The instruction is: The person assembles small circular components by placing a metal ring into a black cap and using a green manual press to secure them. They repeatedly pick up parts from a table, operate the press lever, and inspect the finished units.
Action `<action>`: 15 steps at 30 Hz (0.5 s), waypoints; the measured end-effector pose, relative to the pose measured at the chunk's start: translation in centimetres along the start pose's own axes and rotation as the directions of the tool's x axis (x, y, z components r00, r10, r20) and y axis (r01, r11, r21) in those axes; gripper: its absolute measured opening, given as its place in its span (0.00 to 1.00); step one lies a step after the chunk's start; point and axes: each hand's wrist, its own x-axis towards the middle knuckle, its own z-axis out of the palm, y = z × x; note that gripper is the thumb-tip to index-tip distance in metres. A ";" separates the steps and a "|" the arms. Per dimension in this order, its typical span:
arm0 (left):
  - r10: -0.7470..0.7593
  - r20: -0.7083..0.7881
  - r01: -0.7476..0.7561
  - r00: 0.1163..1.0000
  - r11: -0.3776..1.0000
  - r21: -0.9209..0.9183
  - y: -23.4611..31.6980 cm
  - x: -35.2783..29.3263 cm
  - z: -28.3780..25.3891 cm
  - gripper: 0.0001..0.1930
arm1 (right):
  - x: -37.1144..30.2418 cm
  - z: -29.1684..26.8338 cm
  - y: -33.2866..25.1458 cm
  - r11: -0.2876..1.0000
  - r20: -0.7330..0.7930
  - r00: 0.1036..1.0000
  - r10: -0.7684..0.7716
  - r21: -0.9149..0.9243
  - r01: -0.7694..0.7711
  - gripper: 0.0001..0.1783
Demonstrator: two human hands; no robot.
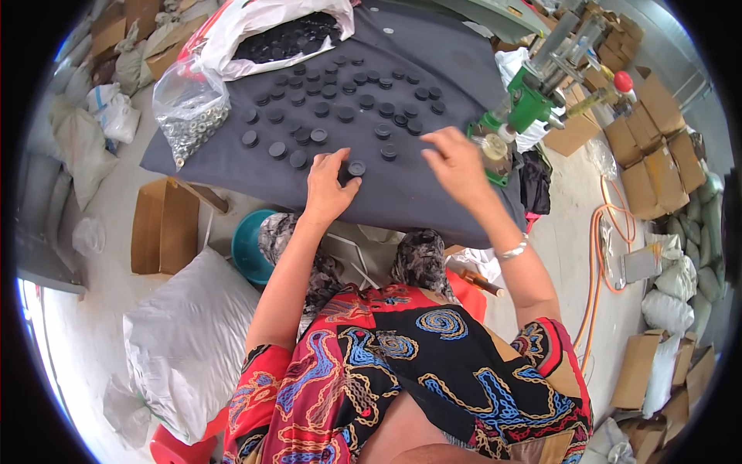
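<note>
My left hand (pixel 331 188) is at the near edge of the dark cloth-covered table (pixel 232 182). Its thumb and index finger are apart, close beside a small round black cap (pixel 356 168). I cannot tell whether they touch it. To the right, my right hand (pixel 457 168) hovers over the cloth with fingers spread and nothing visible in them. Just beyond it stands a green hand press (pixel 529 104) with a red ball knob (pixel 623 80). Several more black caps (pixel 345 114) lie scattered across the cloth ahead of both hands.
At the back left, an open white bag (pixel 325 15) holds a heap of black pieces. A clear bag of small metal rings (pixel 193 131) sits at the left table edge. Below are a teal basin (pixel 251 246), a big white sack (pixel 189 332) and cardboard boxes (pixel 165 226). An orange hose (pixel 595 271) crosses the floor.
</note>
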 end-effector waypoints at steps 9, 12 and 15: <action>0.016 0.046 -0.021 0.999 0.992 0.121 -0.3 -0.1 0.6 0.27 | -2.1 -17.3 5.1 0.984 -0.782 0.609 0.129 0.025 -0.175 0.11; 0.027 0.037 -0.027 0.999 1.000 -0.003 2.6 1.3 2.3 0.27 | 0.1 -22.2 8.5 0.973 -0.852 0.499 -0.158 -0.221 -0.068 0.13; 0.060 0.097 -0.046 0.993 0.989 -0.140 6.7 3.2 5.4 0.27 | 3.1 -24.6 8.8 0.998 -0.820 0.570 -0.055 -0.038 0.041 0.17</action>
